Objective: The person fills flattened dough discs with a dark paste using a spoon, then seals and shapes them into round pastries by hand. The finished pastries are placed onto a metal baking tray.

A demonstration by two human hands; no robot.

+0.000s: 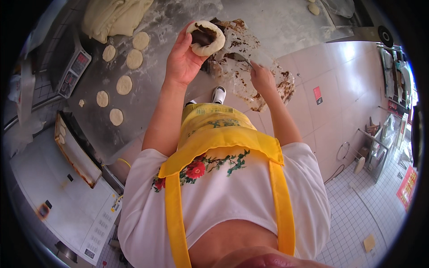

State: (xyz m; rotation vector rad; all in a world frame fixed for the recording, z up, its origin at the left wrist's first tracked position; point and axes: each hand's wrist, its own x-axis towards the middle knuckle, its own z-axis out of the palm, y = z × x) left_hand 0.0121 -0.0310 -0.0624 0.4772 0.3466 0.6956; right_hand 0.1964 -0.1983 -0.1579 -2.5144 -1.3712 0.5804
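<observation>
My left hand (pixel 187 62) holds up a round of pale dough (pixel 217 41), cupped around a dark brown filling (pixel 202 36). To the right of it, my right hand (pixel 262 77) grips the handle of a metal spoon (pixel 242 58), whose head lies over a clear plastic bag (pixel 248 43) smeared with brown filling. Several flattened dough rounds (pixel 124 84) lie on the floured metal worktop (pixel 147 97) at the left. A small dough scrap (pixel 81 103) is beside them.
A large folded mass of dough (pixel 114 16) sits at the upper left, near a digital scale (pixel 74 73). Below the scale, a baking tray (pixel 78 154) holds pale dough pieces. More dough (pixel 313 8) lies at the worktop's far right. Tiled floor (pixel 301 110) shows beyond the worktop's edge.
</observation>
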